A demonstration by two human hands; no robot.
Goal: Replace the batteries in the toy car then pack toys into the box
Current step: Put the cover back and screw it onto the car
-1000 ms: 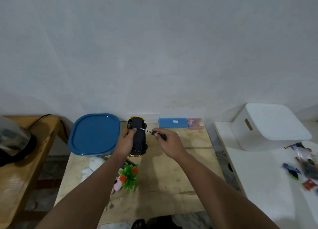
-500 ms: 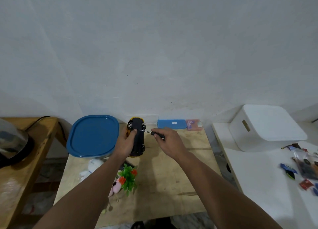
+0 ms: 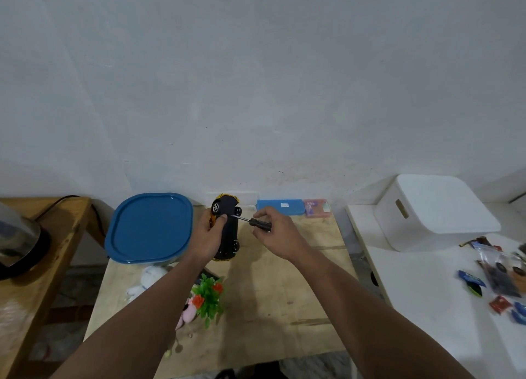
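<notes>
Nearest us on the wooden worktop (image 3: 284, 293) sit a green plastic plant w/ red flowers (image 3: 209, 294) and a white plush toy (image 3: 150, 276). Farther up, our left hand (image 3: 209, 235) grips the toy car (image 3: 226, 230), underside up, thumb over the chassis. Our right hand (image 3: 277, 233) pinches a black-handled screwdriver (image 3: 254, 222), tip at the car's underside, probably on a screw, too small to tell. Beyond: blue-lidded box (image 3: 149, 227) at left, blue case (image 3: 280, 207) by the wall.
</notes>
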